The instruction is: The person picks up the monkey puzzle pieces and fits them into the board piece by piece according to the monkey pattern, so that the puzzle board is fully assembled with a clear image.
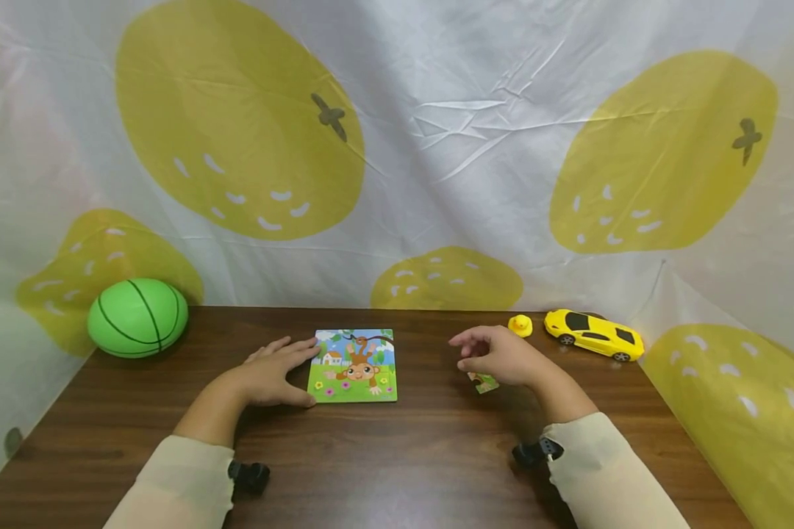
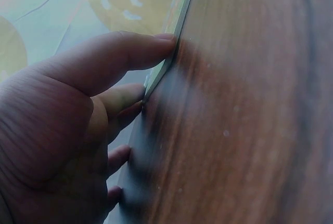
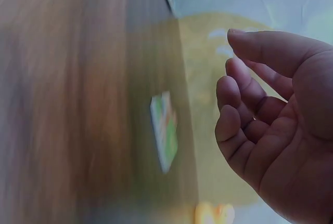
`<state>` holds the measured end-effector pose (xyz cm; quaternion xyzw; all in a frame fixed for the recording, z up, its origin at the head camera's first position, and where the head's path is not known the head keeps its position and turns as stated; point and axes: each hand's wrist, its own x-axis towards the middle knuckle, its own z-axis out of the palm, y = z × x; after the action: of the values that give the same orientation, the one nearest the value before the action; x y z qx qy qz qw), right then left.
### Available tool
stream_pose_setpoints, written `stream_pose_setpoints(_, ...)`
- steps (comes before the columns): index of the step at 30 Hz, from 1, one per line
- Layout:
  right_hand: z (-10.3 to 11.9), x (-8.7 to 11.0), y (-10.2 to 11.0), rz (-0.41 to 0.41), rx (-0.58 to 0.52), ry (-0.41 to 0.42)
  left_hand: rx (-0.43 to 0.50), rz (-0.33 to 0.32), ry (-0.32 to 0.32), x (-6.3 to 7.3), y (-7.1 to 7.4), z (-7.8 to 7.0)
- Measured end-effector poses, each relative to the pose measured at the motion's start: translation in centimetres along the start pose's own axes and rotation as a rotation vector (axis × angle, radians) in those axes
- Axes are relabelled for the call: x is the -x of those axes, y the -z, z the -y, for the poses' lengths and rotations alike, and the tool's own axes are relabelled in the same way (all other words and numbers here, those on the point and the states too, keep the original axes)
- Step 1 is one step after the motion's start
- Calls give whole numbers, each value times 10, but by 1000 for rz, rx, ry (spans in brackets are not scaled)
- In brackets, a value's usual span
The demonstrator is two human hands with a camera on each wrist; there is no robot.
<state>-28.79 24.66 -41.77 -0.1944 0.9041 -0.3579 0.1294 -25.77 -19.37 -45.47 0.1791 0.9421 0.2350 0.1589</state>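
A square jigsaw puzzle with a hanging monkey, a small house and flowers lies on the brown table. My left hand rests at its left side, thumb on the near corner and index finger by the far corner. In the left wrist view, the thumb touches the puzzle board's edge. My right hand, fingers loosely bent and holding nothing, hovers over a loose puzzle piece and partly hides it in the head view. The right wrist view shows this green and brown puzzle piece apart from the fingers.
At the back left sits a green ball with black lines. A yellow toy duck and a yellow toy car stand at the back right. Behind the wooden table hangs a white curtain printed with yellow fruit.
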Motion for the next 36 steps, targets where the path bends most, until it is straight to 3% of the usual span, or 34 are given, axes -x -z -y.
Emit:
stream_pose_setpoints(9,-30,20,15,-14,11,-49,-9,-4,-3,0,0,0)
stream_pose_setpoints(16,-46,26,19,57,33,-68,-18,1,5,-1,-1,0)
stream_pose_setpoints(27,-42,22,13,106,50,-135,-22,1,11,-1,-1,0)
stream_pose_setpoints(36,-35,18,7,95,119,-127,-21,-2,2,0,0,-2)
